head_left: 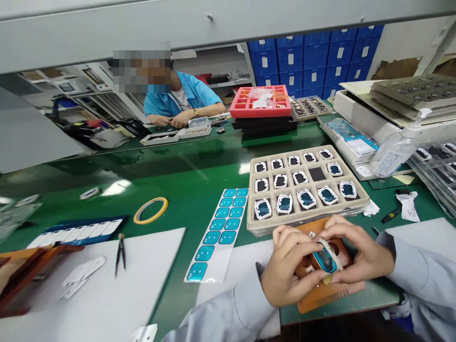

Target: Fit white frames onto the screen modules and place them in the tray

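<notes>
Fourteen white-rimmed frames (262, 209) with dark or blue centres are held in the compartments of the beige tray (270, 223), set on the right half of the green tabletop (192, 175). Small parts and a clear bag are contained in the red tray (260, 112), stacked on black trays (263, 126) near the tabletop's far edge. Above the orange plate (313, 301), by the tabletop's near edge, a blue-faced case (326, 259) is gripped by the left hand (292, 268) and the right hand (359, 251), the fingers of both curled and closed on its sides. A sheet of blue stickers (213, 256) is laid just beside the tray's left edge. White labels are carried by the stacked blue bins (315, 61); blue print is borne by the pump bottle (395, 149). The writing on both is too small to be read.
</notes>
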`<state>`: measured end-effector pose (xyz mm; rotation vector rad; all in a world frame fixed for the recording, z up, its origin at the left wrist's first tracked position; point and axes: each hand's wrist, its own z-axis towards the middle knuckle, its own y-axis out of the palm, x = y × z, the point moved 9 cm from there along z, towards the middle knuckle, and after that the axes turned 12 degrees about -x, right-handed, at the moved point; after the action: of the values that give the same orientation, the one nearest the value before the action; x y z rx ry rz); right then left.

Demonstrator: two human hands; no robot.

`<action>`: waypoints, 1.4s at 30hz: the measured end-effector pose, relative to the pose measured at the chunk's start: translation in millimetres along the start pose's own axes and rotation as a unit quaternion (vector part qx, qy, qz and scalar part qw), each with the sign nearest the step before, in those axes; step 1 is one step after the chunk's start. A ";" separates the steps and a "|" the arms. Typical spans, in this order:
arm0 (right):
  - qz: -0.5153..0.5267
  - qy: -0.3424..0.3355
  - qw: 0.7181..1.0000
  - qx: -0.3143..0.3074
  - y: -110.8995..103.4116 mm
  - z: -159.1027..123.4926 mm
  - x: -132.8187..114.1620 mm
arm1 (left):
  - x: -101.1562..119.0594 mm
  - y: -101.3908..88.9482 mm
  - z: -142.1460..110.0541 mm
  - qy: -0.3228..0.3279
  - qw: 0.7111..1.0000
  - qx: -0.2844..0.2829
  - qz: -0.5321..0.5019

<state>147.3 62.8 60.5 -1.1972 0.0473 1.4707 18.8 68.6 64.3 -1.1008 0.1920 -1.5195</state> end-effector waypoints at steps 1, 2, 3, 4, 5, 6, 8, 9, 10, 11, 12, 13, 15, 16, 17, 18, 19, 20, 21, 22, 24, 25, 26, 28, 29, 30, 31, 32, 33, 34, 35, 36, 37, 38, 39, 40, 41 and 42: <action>0.008 -0.003 1.000 0.000 -0.4 -0.9 1.1 | 0.5 -0.6 -0.1 0.002 1.000 0.004 0.009; 0.019 -0.002 1.000 0.001 -0.9 -2.0 3.0 | 1.1 -1.1 -0.2 0.006 1.000 0.008 0.016; 0.036 0.004 0.999 0.000 -1.2 -3.2 6.0 | 1.6 -1.4 -0.4 0.010 1.000 0.013 0.022; 0.059 0.015 0.998 -0.001 -0.9 -4.6 10.0 | 2.0 -1.5 -0.7 0.014 0.999 0.017 0.025; 0.086 0.028 0.996 -0.005 -0.1 -6.1 14.5 | 2.3 -1.3 -1.0 0.016 0.999 0.022 0.029; 0.115 0.041 0.992 -0.008 1.1 -7.6 18.9 | 2.2 -1.2 -1.5 0.016 0.999 0.027 0.031; 0.162 0.057 0.985 -0.012 3.0 -10.1 25.3 | -0.2 -2.3 -3.0 0.005 0.998 0.047 0.031; 0.178 0.064 0.982 -0.013 3.6 -11.2 27.7 | -1.9 -3.5 -3.9 -0.002 0.998 0.060 0.028; 0.189 0.071 0.979 -0.013 3.7 -12.1 29.9 | -3.8 -4.9 -4.8 -0.009 0.997 0.073 0.022; 0.195 0.080 0.977 -0.013 3.5 -12.9 32.0 | -5.7 -6.1 -5.6 -0.015 0.996 0.084 0.017; 0.198 0.089 0.976 -0.011 3.1 -13.7 34.0 | -7.1 -6.8 -5.9 -0.018 0.996 0.091 0.014; 0.200 0.098 0.975 -0.012 2.9 -14.4 35.8 | -7.8 -6.8 -5.7 -0.017 0.995 0.093 0.013; 0.199 0.112 0.973 -0.015 3.1 -15.3 38.3 | -7.6 -5.6 -4.3 -0.010 0.996 0.086 0.016; 0.198 0.114 0.973 -0.017 3.3 -15.5 38.9 | -6.8 -5.3 -3.7 -0.004 0.996 0.083 0.019; 0.196 0.115 0.974 -0.017 3.6 -15.6 39.2 | -5.8 -5.2 -3.3 0.002 0.996 0.081 0.023; 0.194 0.113 0.974 -0.017 3.8 -15.5 39.1 | -5.1 -5.7 -3.1 0.005 0.996 0.082 0.027; 0.191 0.110 0.975 -0.015 4.1 -15.2 38.8 | -4.7 -6.5 -3.2 0.007 0.996 0.084 0.030; 0.188 0.106 0.976 -0.013 4.4 -14.9 38.4 | -4.6 -7.2 -3.3 0.006 0.996 0.086 0.032; 0.181 0.100 0.978 -0.009 4.5 -14.4 37.4 | -4.8 -7.8 -3.4 0.005 0.996 0.087 0.033; 0.173 0.091 0.981 -0.003 4.2 -13.9 36.2 | -5.1 -8.0 -3.3 0.004 0.996 0.087 0.033; 0.154 0.072 0.985 0.015 2.6 -12.9 33.1 | -5.6 -7.9 -3.0 0.004 0.996 0.085 0.029; 0.144 0.058 0.988 0.024 1.6 -12.3 30.7 | -5.8 -7.5 -2.7 0.005 0.996 0.083 0.026; 0.132 0.042 0.990 0.030 0.6 -11.6 27.7 | -5.8 -6.7 -2.4 0.008 0.997 0.080 0.021; 0.109 0.010 0.993 0.035 -0.8 -10.2 21.3 | -5.8 -4.3 -1.9 0.014 0.997 0.072 0.011; 0.097 -0.002 0.995 0.037 -1.8 -9.7 18.3 | -6.0 -2.8 -1.7 0.016 0.998 0.067 0.007; 0.086 -0.010 0.995 0.040 -3.0 -9.3 16.0 | -6.4 -1.5 -1.6 0.017 0.998 0.063 0.003; 0.078 -0.013 0.996 0.042 -4.2 -9.1 14.7 | -6.8 -0.6 -1.6 0.018 0.998 0.061 0.000; 0.072 -0.012 0.996 0.044 -5.2 -9.0 14.0 | -7.0 0.0 -1.7 0.019 0.998 0.060 -0.002; 0.068 -0.011 0.997 0.044 -5.8 -8.9 13.3 | -6.9 0.2 -1.6 0.021 0.998 0.059 -0.004; 0.063 -0.011 0.997 0.044 -6.1 -8.9 12.4 | -6.3 0.2 -1.4 0.026 0.998 0.059 -0.003; 0.057 -0.011 0.997 0.044 -6.3 -8.8 11.5 | -5.0 0.1 -1.1 0.032 0.998 0.057 0.001; 0.051 -0.011 0.998 0.044 -6.4 -8.8 10.7 | -3.5 0.0 -0.6 0.039 0.998 0.055 0.007; 0.047 -0.010 0.998 0.045 -6.4 -8.7 10.1 | -2.0 -0.1 -0.2 0.044 0.998 0.051 0.015; 0.043 -0.009 0.998 0.045 -6.4 -8.5 9.9 | -0.8 -0.1 0.3 0.048 0.997 0.048 0.024; 0.041 -0.009 0.998 0.046 -6.4 -8.3 9.9 | 0.1 0.1 0.7 0.051 0.997 0.043 0.032; 0.039 -0.008 0.998 0.048 -6.4 -8.2 10.2 | 0.7 0.4 0.9 0.053 0.997 0.038 0.039; 0.040 -0.009 0.998 0.048 -6.3 -8.0 10.5 | 1.2 0.7 1.0 0.055 0.997 0.034 0.045; 0.041 -0.010 0.998 0.048 -6.1 -7.8 10.8 | 1.7 1.1 1.0 0.057 0.997 0.029 0.050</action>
<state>158.9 67.6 53.1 -1.1138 0.1524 1.5346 20.5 67.2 65.0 -0.9445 0.2758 -1.4899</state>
